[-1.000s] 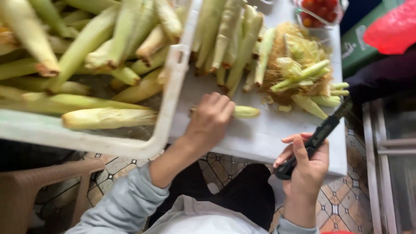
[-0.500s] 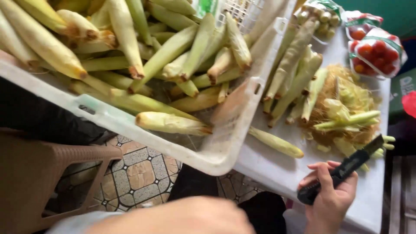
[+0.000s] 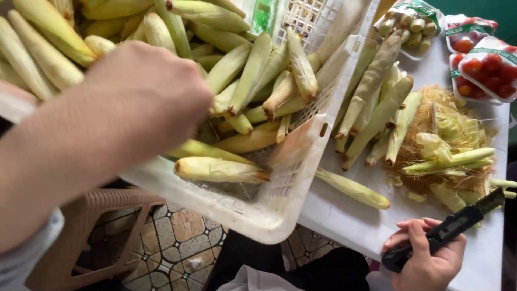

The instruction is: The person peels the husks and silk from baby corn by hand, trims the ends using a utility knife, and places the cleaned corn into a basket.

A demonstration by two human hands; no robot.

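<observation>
The fingers of the left hand (image 3: 145, 102) are bent down into the white crate (image 3: 280, 215) and are hidden behind the back of the hand, so it cannot be told if an ear is held. The hand is laid over the pile of baby corn ears (image 3: 253, 81) at the crate's left side. One ear is best picked at a time, gripped near its thick end, so that the ears on top are not spilled over the low rim.

The fingers of the right hand (image 3: 428, 256) are closed around a black knife handle (image 3: 447, 229), held over the near edge of the white desk (image 3: 350, 226). The blade is best kept pointed away from the other hand.

One loose ear (image 3: 353, 188) is seen on the desk just beside the crate. Past it, a heap of husks and yellow silk (image 3: 447, 156) is piled.

At the far right, clear packs of red cherry tomatoes (image 3: 484, 67) with green label bands are set. Beside them, a clear pack of small pale vegetables (image 3: 414, 27) is placed.
</observation>
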